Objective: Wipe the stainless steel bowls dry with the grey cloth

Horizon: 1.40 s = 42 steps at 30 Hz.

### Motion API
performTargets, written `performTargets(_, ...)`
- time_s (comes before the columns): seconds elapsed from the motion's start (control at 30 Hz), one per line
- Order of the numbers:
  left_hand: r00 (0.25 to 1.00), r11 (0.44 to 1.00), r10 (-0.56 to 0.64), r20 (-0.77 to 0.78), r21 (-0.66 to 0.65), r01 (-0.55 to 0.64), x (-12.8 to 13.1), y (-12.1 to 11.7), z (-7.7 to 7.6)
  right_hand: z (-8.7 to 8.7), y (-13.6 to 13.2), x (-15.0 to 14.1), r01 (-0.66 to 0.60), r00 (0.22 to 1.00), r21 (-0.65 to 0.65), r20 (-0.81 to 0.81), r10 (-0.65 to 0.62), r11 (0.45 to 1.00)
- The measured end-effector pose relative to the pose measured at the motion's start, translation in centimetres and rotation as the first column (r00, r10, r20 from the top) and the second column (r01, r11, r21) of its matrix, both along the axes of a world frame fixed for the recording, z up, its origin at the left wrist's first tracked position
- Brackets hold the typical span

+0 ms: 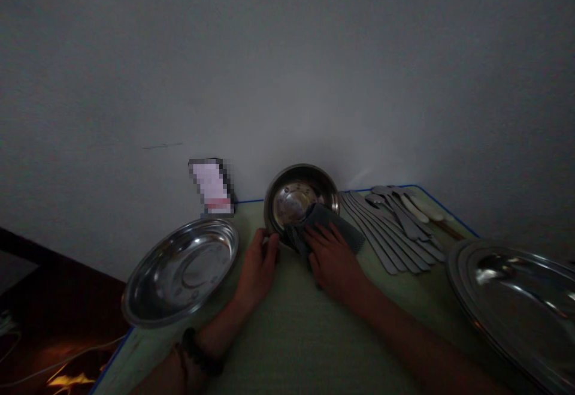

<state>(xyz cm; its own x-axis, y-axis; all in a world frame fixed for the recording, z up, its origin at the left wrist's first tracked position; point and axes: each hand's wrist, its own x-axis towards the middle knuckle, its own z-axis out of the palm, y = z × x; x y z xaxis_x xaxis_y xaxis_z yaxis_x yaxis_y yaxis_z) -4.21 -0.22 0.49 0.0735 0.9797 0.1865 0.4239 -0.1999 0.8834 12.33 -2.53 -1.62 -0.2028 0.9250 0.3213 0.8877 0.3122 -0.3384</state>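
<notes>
A steel bowl [294, 197] stands tilted toward me at the back of the table, near the wall. My left hand [258, 266] curls round its left rim and steadies it. My right hand [332, 257] presses a dark grey cloth [335, 224] against the bowl's right rim, fingers spread flat over the cloth.
A shallow steel plate [179, 272] lies at the left table edge. Several steel spoons and knives [395, 224] lie in a row right of the bowl. A large steel platter [516, 302] sits at the right. A blurred-out object [212, 186] leans on the wall. The table [305, 329] has a pale green cover.
</notes>
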Motion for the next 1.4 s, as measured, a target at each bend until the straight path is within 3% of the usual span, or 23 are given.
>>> performTargets(0.17, 0.977, 0.978, -0.191, -0.094, 0.072, 0.198, 0.31, -0.15, -0.11, 0.06, 0.08, 0.09, 0.041, 0.999, -0.004, -0.004, -0.041, 0.999)
performTargets(0.3, 0.999, 0.999, -0.040, 0.022, -0.030, 0.041, 0.31, -0.32, 0.32, -0.10, 0.12, 0.05, 0.012, 1.000, 0.002, -0.020, -0.012, 1.000)
performTargets(0.4, 0.998, 0.999, 0.034, 0.049, -0.013, -0.034, 0.16, -0.29, 0.50, -0.16, 0.07, 0.06, -0.031, 0.999, 0.009, -0.024, 0.031, 0.999)
performTargets(0.6, 0.985, 0.986, -0.161, -0.070, 0.033, 0.163, 0.55, -0.44, 0.32, -0.11, -0.04, 0.08, -0.030, 1.000, 0.019, -0.008, 0.030, 0.999)
performTargets(0.8, 0.997, 0.998, 0.070, 0.020, -0.006, -0.070, 0.12, -0.20, 0.50, -0.17, 0.00, -0.06, -0.031, 1.000, 0.034, 0.009, 0.030, 0.999)
performTargets(1.03, 0.977, 0.979, -0.201, -0.075, 0.031, 0.204, 0.20, -0.09, 0.00, -0.56, -0.07, -0.07, -0.131, 0.991, 0.075, -0.029, 0.134, 0.989)
performTargets(1.13, 0.994, 0.995, -0.102, -0.028, 0.002, 0.102, 0.30, -0.18, 0.21, -0.43, -0.14, -0.07, -0.173, 0.982, 0.077, -0.057, 0.177, 0.982)
performTargets(1.27, 0.985, 0.995, 0.092, 0.144, -0.042, -0.086, 0.08, 0.04, 0.40, 0.04, -0.31, -0.07, -0.210, 0.974, 0.058, -0.069, 0.214, 0.976)
performTargets(1.4, 0.971, 0.996, 0.078, 0.224, 0.025, -0.086, -0.18, 0.40, 0.00, 0.43, -0.54, -0.22, -0.183, 0.979, 0.044, -0.088, 0.186, 0.982)
